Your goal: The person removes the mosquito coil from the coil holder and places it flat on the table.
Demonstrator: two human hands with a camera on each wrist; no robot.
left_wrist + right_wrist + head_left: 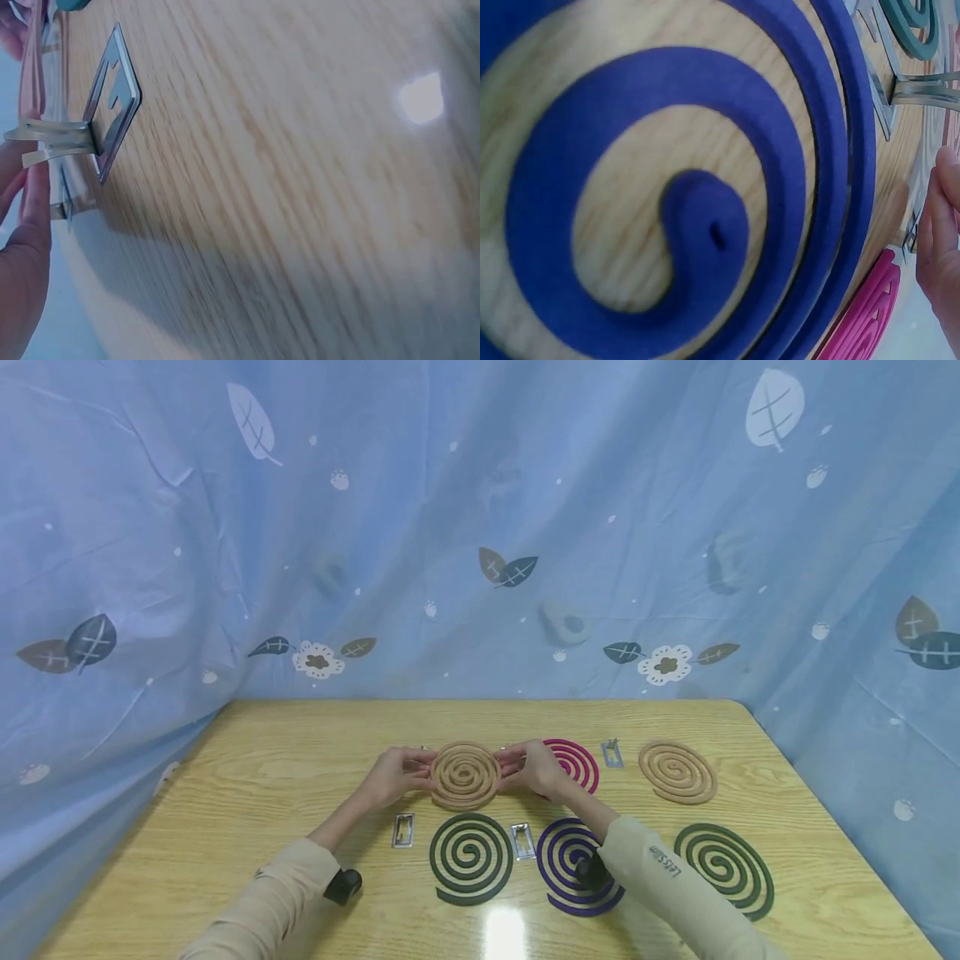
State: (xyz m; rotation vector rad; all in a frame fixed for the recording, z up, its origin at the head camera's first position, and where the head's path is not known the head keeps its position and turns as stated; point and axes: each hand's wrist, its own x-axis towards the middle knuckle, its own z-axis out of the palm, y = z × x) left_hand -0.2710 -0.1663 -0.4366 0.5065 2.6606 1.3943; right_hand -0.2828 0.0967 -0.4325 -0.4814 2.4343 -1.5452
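Observation:
A tan mosquito coil (465,775) is held between both hands in the head view, its rings closer together than those of the other coils. My left hand (393,775) grips its left edge between thumb and fingers. On the opposite edge, my right hand (534,768) pinches it, partly covering a pink coil (581,760) behind. Below the held coil lies a green coil (470,858). In the left wrist view, a metal coil stand (112,105) with a raised tab is near the left hand (26,262). A purple-blue coil (705,225) fills much of the right wrist view.
Another tan coil (677,772) and a second dark green coil (726,870) lie at the right of the wooden table (285,743). Small metal stands lie among the coils, one (612,753) at the back right. A blue patterned curtain (420,527) hangs behind.

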